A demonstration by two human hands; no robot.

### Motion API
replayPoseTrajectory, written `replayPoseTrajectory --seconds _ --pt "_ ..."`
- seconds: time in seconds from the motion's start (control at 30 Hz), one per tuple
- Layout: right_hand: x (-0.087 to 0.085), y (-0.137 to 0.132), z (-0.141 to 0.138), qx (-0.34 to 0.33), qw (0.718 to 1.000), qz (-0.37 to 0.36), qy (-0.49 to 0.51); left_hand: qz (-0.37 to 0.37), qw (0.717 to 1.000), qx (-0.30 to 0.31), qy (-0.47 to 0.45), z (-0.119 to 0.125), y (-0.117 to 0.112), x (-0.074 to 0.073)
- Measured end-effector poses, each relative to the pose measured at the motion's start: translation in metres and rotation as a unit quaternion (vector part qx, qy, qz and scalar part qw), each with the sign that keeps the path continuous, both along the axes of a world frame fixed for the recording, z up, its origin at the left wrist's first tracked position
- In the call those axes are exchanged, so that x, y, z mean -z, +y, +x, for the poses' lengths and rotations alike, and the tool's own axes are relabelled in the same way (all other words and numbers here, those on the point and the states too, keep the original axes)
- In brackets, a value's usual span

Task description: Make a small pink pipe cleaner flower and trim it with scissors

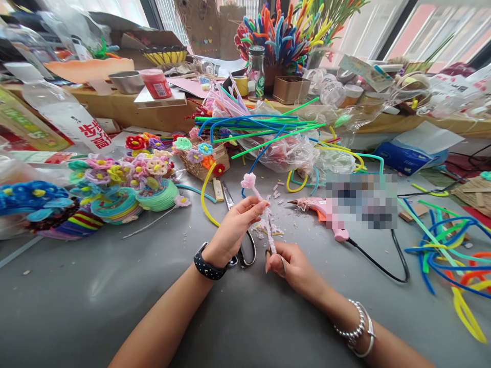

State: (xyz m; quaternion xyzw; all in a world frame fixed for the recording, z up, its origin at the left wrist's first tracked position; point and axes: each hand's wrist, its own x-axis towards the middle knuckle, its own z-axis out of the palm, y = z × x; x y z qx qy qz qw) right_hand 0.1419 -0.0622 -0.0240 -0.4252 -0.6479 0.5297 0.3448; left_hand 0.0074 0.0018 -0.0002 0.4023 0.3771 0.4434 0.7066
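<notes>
Our left hand (241,221) is pinching a pale-pink chenille flower (249,181) by its stem over the gray table (153,306). Our right hand (294,267) grips small scissors (270,225), blades along that stem. Pink glue gun's (318,205) lying to the right, btw.

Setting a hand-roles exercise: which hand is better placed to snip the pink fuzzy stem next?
Likely the right hand: it holds small scissors, blades at the pink fuzzy stem, which the left hand pinches.
</notes>
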Motion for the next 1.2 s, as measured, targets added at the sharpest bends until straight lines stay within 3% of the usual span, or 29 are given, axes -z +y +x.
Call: replayPoseTrajectory --seconds 0.17,0.4,0.67,0.9,1.2 --pt "0.003 0.0005 -0.0009 0.048 0.999 -0.006 -0.018 -0.012 1.0 -0.026 -0.013 0.0001 0.0003 -0.0006" --pt "0.0051 0.0033 -0.0009 0.053 0.998 0.015 -0.018 -0.03 0.998 -0.051 -0.035 0.0001 0.0006 -0.0004" --pt "0.0056 0.0004 0.0008 -0.01 1.0 0.0 0.022 -0.006 1.0 -0.022 -0.019 -0.0005 0.0012 0.0002" --pt "0.0006 0.0009 0.0014 -0.02 1.0 0.003 0.022 0.009 1.0 0.009 -0.003 -0.0002 0.0007 0.0007" --pt "0.0059 0.0013 0.0 0.062 0.998 -0.017 -0.006 -0.023 0.999 -0.035 -0.018 -0.0002 0.0004 -0.0008"
